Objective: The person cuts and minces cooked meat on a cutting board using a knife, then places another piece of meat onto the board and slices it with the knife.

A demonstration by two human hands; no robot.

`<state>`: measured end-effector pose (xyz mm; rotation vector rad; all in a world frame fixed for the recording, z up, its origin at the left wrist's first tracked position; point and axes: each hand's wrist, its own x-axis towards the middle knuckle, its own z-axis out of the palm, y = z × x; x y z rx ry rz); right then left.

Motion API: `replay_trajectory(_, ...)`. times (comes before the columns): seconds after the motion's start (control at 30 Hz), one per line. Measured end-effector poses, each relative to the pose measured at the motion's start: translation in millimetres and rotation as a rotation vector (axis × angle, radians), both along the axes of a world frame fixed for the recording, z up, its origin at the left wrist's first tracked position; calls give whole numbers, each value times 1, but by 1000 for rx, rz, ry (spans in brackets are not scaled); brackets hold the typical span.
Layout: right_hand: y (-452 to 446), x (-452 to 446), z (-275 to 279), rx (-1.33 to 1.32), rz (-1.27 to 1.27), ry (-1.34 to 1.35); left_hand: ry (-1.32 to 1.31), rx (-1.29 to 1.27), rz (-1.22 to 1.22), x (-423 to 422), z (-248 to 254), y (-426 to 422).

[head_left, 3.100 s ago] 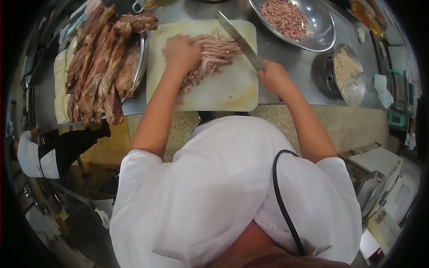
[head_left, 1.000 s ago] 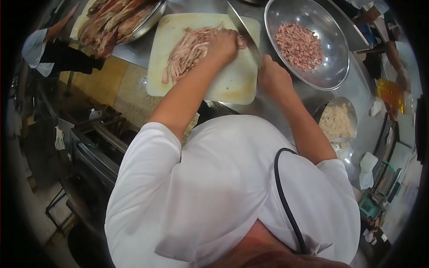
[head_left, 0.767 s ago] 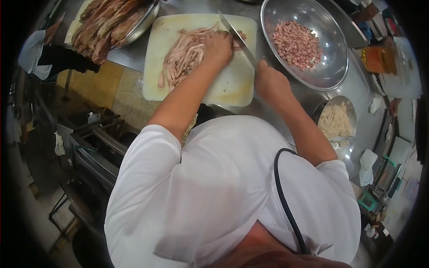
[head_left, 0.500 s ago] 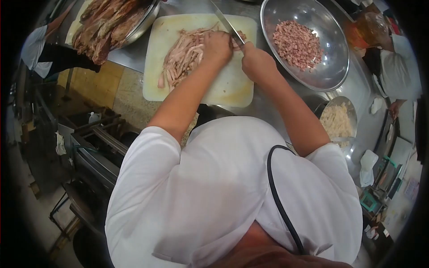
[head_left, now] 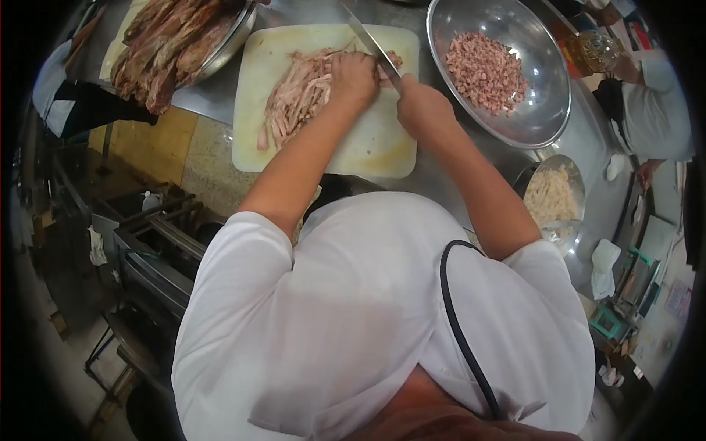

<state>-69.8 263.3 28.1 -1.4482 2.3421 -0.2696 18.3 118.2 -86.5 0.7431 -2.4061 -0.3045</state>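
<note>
On a pale cutting board (head_left: 371,158) lies a heap of long meat strips (head_left: 298,95). My left hand (head_left: 354,81) presses down on the right end of the strips, its fingers curled over them. The handle of a knife (head_left: 376,48) is in the grip of my right hand (head_left: 425,109). Its long blade slants up and to the left, just right of my left fingers. A few cut bits of meat show on the far side of the blade. The fingertips of my left hand are partly hidden.
Right of the board, a large metal bowl (head_left: 555,121) holds diced meat (head_left: 485,72). Nearer me, a smaller metal container holds pale shredded food (head_left: 551,195). Large browned meat pieces (head_left: 165,51) fill a bowl at upper left. Other people in white sleeves (head_left: 658,121) stand at both sides.
My left hand has shifted very slightly left along the meat, and the knife remains beside it. At the right, a person's hand and a clear container of amber liquid have moved.
</note>
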Motion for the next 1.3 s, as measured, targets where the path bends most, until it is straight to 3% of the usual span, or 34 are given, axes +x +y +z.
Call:
replay_trajectory(0.3,39,18,37,146,-76,-4,16,-15,-41,2,1,-2)
replay_trajectory(0.43,4,7,-5,81,-49,10,12,-24,-49,5,0,-4)
replay_trajectory(0.53,-7,8,-5,-9,-36,43,22,-35,-58,5,-1,-7)
replay_trajectory(0.7,26,24,32,136,-107,15,72,-67,-76,6,0,-7)
replay_trajectory(0.9,-7,12,-5,71,-103,12,2,25,-92,4,2,-10)
replay_trajectory(1.03,-18,6,-1,-4,-93,-6,22,3,-83,6,-1,-9)
replay_trajectory(1.23,25,23,29,177,-124,5,31,21,-103,5,-3,-10)
replay_trajectory(1.3,21,17,2,-8,-66,53,-18,42,-78,4,-6,-10)
